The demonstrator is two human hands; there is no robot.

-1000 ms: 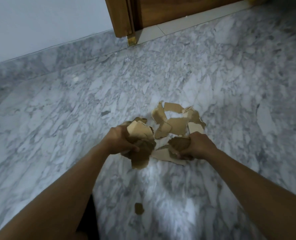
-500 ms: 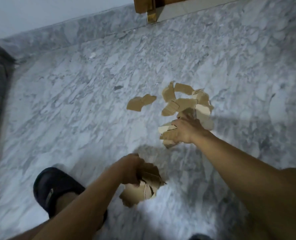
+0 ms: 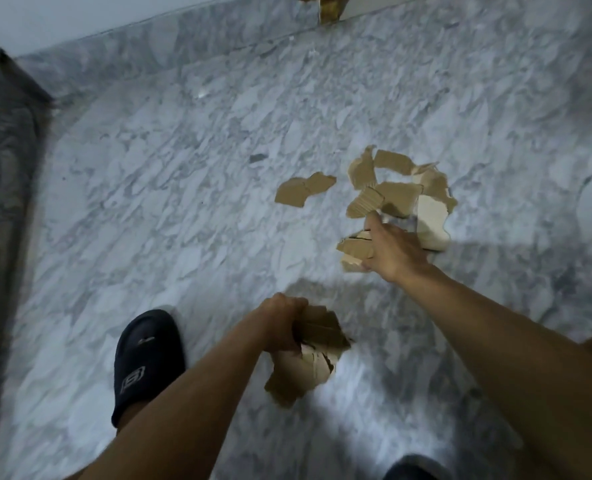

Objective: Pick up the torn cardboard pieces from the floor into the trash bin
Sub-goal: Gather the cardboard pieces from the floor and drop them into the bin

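Observation:
My left hand (image 3: 282,323) is closed around a bundle of torn cardboard pieces (image 3: 308,362) held above the marble floor. My right hand (image 3: 393,252) reaches to the right-hand pile and grips a few cardboard pieces (image 3: 353,251) at its near edge, its index finger pointing into the pile. Several brown and whitish cardboard pieces (image 3: 398,192) lie scattered on the floor beyond that hand. Two joined pieces (image 3: 303,190) lie apart to the left of the pile. No trash bin is in view.
My foot in a dark slipper (image 3: 145,362) stands on the grey marble floor (image 3: 149,202) at lower left; another slipper tip (image 3: 412,469) shows at the bottom edge. A dark marble wall (image 3: 0,168) runs along the left. A wooden door frame base (image 3: 329,5) is at the top.
My left hand pulled back toward me with its bundle, uncovering two pieces on the floor. My right hand stayed at the pile and extended a finger. The view tilted down.

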